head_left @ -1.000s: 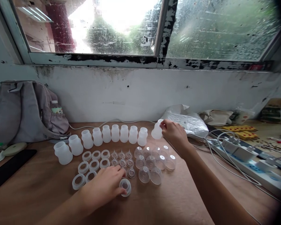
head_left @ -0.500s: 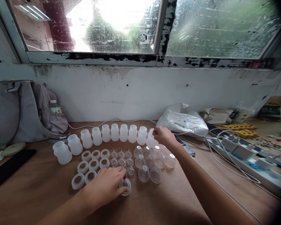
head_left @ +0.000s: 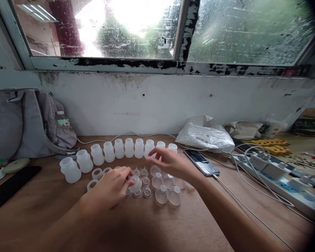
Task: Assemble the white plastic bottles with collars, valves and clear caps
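Observation:
My left hand (head_left: 114, 185) is closed on a bottle collar ring (head_left: 135, 184), a translucent ring with a clear nipple in it, raised over the rows of nipples. To its right my right hand (head_left: 169, 161) hovers, slightly blurred, fingers apart and holding nothing visible. Behind both hands, frosted white baby bottles (head_left: 119, 148) stand uncapped in a curved row. My right hand partly hides the bottles at that end. Clear nipples (head_left: 147, 191) and clear dome caps (head_left: 174, 196) lie in rows. More collar rings (head_left: 92, 185) lie at the left, several hidden by my left hand.
A phone (head_left: 202, 162) on a cable lies at the right. Beyond it are a white power strip (head_left: 288, 189) with chargers and loose cables. A silvery plastic bag (head_left: 204, 134) rests by the wall. At the left are a grey backpack (head_left: 28, 126) and a black pad (head_left: 13, 189).
My left hand has lifted the collar ring off the table and moved it away from me. My right hand has left the rightmost bottle and moved left and nearer, its fingers opening.

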Demonstrator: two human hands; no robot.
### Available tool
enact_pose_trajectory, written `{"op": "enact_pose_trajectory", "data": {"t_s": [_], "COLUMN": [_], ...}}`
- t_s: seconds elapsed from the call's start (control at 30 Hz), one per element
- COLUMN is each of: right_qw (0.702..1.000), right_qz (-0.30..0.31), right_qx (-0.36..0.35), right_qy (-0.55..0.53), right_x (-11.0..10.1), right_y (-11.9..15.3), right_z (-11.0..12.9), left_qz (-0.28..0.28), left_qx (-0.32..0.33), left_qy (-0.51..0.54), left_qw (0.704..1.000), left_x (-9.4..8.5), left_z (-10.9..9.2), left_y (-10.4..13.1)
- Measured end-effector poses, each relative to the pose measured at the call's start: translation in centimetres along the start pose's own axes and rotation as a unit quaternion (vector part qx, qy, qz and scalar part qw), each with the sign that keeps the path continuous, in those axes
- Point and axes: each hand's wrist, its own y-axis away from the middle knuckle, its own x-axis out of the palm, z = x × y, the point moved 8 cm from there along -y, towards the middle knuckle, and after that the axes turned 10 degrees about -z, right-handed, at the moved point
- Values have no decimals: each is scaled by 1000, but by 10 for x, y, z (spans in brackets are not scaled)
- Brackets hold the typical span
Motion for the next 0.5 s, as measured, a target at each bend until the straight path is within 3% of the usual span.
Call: {"op": "enact_pose_trajectory", "data": {"t_s": [0.1,0.23,0.33,0.5], "right_qw": [990,989,985,984], "right_qz": [71,47,67,109], "right_qx": [-75,-107,-127,-133], "right_qy": [-97,-95,-98,-40], "right_x": [32,50,54,43], "right_y": [17,19,16,15], "right_z": [34,41,40,29], "left_qz": [-46,-80,-99,-41], "left_qx": [4,27,42,22], "left_qy": [6,23,50,145], "left_qw": [999,996,993,988], "left_x": [-9,-9,-10,-14], "left_z": [0,-2,-3,1], "left_y": [-4,-6,-6,-12]}}
